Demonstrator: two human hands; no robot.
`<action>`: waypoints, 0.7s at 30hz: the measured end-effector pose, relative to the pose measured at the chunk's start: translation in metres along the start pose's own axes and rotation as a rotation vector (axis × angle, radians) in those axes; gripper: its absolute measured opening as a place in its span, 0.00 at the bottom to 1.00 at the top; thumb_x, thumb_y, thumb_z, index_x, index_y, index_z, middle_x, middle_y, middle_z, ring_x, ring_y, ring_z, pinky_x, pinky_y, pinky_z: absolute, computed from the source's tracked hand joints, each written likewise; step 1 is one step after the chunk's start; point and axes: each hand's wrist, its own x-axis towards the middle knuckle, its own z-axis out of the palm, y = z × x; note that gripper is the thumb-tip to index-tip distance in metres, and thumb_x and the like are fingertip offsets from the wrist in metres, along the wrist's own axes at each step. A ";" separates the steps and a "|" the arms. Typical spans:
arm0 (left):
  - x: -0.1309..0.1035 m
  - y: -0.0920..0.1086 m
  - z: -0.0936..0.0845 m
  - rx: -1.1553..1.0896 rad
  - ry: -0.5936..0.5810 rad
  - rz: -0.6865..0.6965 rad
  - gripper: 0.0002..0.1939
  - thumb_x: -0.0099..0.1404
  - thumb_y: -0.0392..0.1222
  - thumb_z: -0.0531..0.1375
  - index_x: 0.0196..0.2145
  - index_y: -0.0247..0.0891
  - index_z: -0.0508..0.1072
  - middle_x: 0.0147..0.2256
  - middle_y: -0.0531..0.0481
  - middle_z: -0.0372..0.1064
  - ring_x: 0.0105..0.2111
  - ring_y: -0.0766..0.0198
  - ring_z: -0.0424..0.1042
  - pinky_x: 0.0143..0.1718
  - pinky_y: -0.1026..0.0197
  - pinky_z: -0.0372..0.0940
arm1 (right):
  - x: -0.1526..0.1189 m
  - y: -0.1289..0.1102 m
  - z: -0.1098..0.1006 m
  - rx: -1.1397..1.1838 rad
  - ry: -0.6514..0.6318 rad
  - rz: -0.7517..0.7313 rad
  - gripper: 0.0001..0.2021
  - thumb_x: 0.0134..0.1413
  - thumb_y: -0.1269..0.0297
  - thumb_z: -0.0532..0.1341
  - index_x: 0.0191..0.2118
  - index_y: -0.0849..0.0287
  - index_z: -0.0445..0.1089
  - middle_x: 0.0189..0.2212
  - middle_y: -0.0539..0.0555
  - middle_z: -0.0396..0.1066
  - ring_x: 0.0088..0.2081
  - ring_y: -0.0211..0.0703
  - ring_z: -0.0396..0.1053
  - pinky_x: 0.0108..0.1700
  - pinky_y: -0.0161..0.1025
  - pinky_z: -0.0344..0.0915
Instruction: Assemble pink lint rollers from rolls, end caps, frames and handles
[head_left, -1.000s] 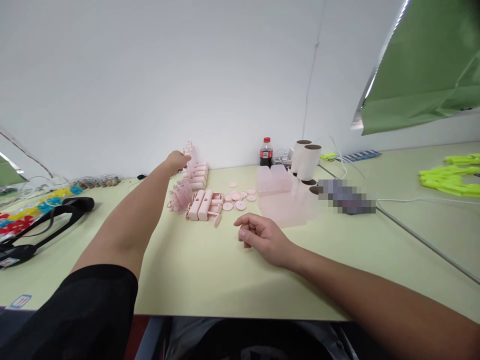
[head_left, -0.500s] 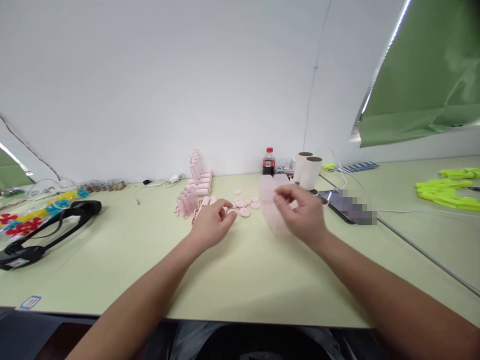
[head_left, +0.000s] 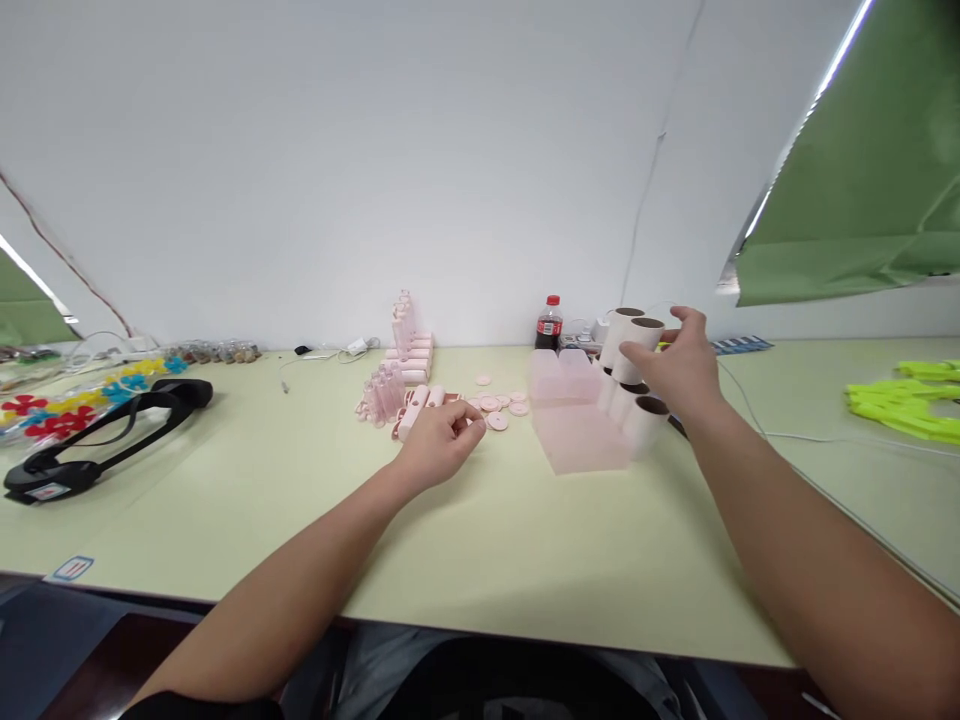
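My left hand (head_left: pixel 442 442) rests near the table's middle, fingers curled and thumb close to the index finger; whatever is in them is hidden. Just beyond it lie round pale pink discs (head_left: pixel 497 421), and pink cylindrical pieces (head_left: pixel 414 412) are to its left. At the right, my right hand (head_left: pixel 679 362) is at a white roll with a brown core (head_left: pixel 637 360), thumb in front of it and fingers apart around its right side. More white rolls (head_left: pixel 643 430) stand below, blurred. Beside them sits a translucent pink box-like stack (head_left: pixel 577 437).
Clear pink tubes (head_left: pixel 384 393) stand at the left of the pink pieces. A cola bottle (head_left: pixel 550 325) is by the wall. Black headgear with a strap (head_left: pixel 112 440) lies far left, near colourful flower shapes (head_left: pixel 56 420). Neon yellow parts (head_left: pixel 900 408) and a white cable (head_left: pixel 832 437) are right.
My right hand has moved right from the pink boxes to the white rolls, its fingers spreading. My left hand stays near the discs, fingers more curled. The view has shifted slightly.
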 end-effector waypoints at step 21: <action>0.001 -0.003 0.002 -0.424 0.006 -0.002 0.17 0.60 0.51 0.59 0.43 0.41 0.67 0.23 0.58 0.59 0.21 0.68 0.61 0.24 0.64 0.57 | -0.144 -0.028 0.048 0.769 -0.940 0.031 0.19 0.51 0.48 0.66 0.39 0.56 0.64 0.32 0.50 0.67 0.31 0.42 0.70 0.30 0.40 0.70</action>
